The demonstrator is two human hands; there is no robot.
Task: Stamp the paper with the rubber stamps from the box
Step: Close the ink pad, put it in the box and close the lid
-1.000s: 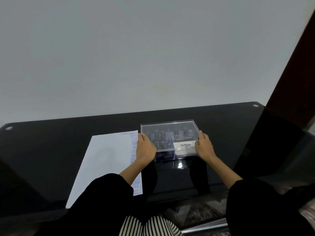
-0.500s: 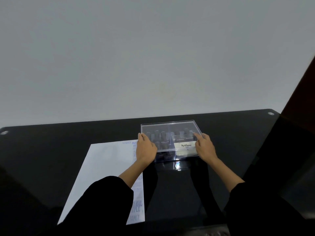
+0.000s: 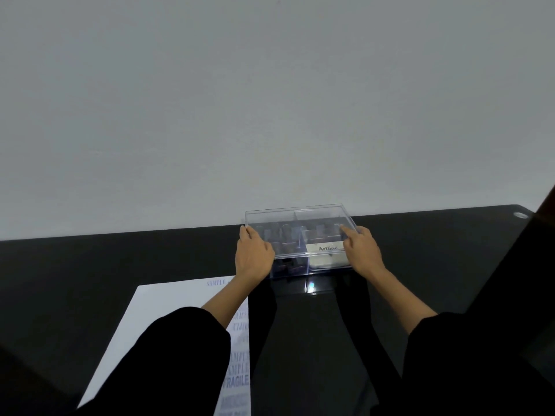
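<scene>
A clear plastic stamp box [image 3: 300,217] with its lid on stands on the black table, several dark rubber stamps [image 3: 286,243] showing inside and a white "Artline" ink pad [image 3: 327,254] in its right half. My left hand [image 3: 252,256] grips the box's left side. My right hand [image 3: 362,249] holds the right side, fingers on the lid's edge. A white paper sheet [image 3: 168,307] lies to the left, with a column of blue stamped words such as "SAMPLE" and "FRAGILE" down its right edge, partly hidden by my left sleeve.
The glossy black table [image 3: 90,265] meets a plain pale wall [image 3: 270,100] just behind the box. A dark brown upright [image 3: 548,199] rises at the far right. A round metal fitting [image 3: 520,214] sits in the table's back right corner.
The view has tilted up, so box and hands sit lower in frame. Both hands stay on the box's sides; my right fingers have shifted up onto the lid's edge.
</scene>
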